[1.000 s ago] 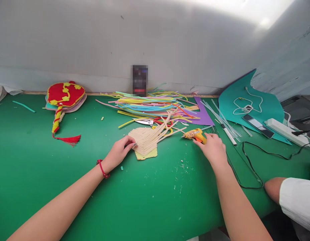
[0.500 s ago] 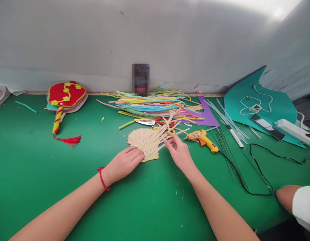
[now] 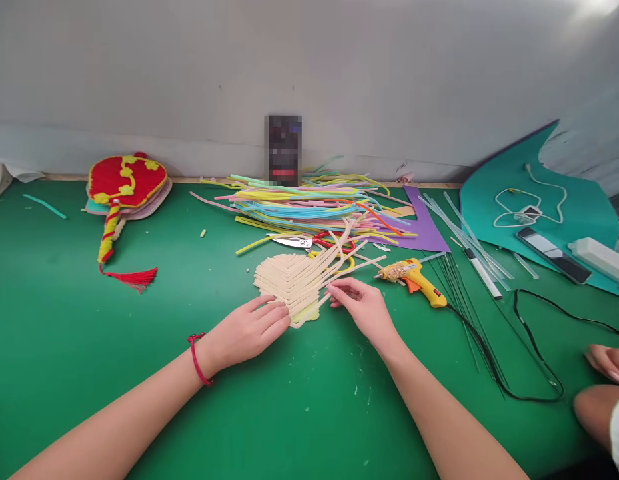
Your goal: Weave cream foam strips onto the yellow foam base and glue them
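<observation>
In the head view, a leaf-shaped panel (image 3: 284, 275) of cream pipe cleaners in a V pattern lies on the green table, its loose ends fanning to the upper right. A pale yellow-green backing (image 3: 311, 313) shows at its lower right. My left hand (image 3: 252, 330), with a red cord bracelet, grips the panel's lower left edge, fingers together on top and thumb hidden. Right of the panel, my right hand (image 3: 359, 307) pinches one cream pipe cleaner (image 3: 317, 305) between thumb and fingertips. This strip slants along the lower right side and bends near my left fingertips.
Behind the panel lie scissors (image 3: 292, 241) and a pile of coloured pipe cleaners (image 3: 294, 210). A yellow glue gun (image 3: 419, 283) with a black cord is at right, near thin wires and glue sticks. A red fan (image 3: 129, 183) lies left. Another person's hand (image 3: 609, 363) is far right.
My right hand has moved slightly down, its pinched strip now lower against the panel's lower right edge. My left hand still bears on the panel. Another person's hand has appeared at far right.
</observation>
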Tool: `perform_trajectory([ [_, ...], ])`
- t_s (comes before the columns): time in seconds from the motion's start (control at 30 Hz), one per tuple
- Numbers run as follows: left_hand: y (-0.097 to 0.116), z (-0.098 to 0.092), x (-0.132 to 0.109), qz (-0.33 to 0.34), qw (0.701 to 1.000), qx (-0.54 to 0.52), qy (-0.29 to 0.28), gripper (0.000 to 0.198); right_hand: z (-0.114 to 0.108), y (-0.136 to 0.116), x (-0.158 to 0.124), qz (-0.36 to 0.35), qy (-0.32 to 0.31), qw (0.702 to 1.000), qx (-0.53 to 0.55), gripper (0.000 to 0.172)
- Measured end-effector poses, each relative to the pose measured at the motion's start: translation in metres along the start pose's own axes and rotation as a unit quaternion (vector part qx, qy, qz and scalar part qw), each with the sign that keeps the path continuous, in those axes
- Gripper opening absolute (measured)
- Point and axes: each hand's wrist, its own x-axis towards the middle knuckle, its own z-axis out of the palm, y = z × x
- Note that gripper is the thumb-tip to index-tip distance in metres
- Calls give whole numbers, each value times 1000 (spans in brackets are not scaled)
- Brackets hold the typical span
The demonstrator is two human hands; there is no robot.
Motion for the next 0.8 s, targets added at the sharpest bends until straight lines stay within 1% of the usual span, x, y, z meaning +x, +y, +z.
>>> perform_trajectory([
  [0.07,-2,2,-2,-55,996,-63,0,21,1,1,1,12,-3,999,42,36],
  [0.13,-6,3,-5,-152,980,-129,23,14,3,0,2,21,2,997,74,36],
  [0.2,-9,4,-8,-262,946,-182,50,12,6,-1,1,25,6,995,94,37],
  [0.27,-14,4,-10,-349,908,-225,60,12,8,-1,1,23,6,994,106,37],
  [0.37,-20,0,-10,-428,862,-267,50,14,11,0,0,16,15,993,118,37],
  [0.43,-24,-6,-9,-448,846,-286,28,17,11,0,1,13,29,992,123,37],
  [0.53,-26,-19,-7,-440,843,-310,-21,18,10,-1,1,8,41,991,125,35],
  [0.6,-23,-29,-8,-425,854,-298,-42,16,10,-3,0,1,43,991,124,34],
  [0.7,-17,-37,-15,-408,881,-237,-44,15,9,-5,-1,-9,42,991,124,33],
  [0.73,-15,-38,-18,-410,885,-217,-45,16,9,-5,-1,-9,43,991,125,33],
  [0.8,-12,-37,-24,-432,879,-193,-51,18,8,-5,-2,-2,49,990,130,33],
])
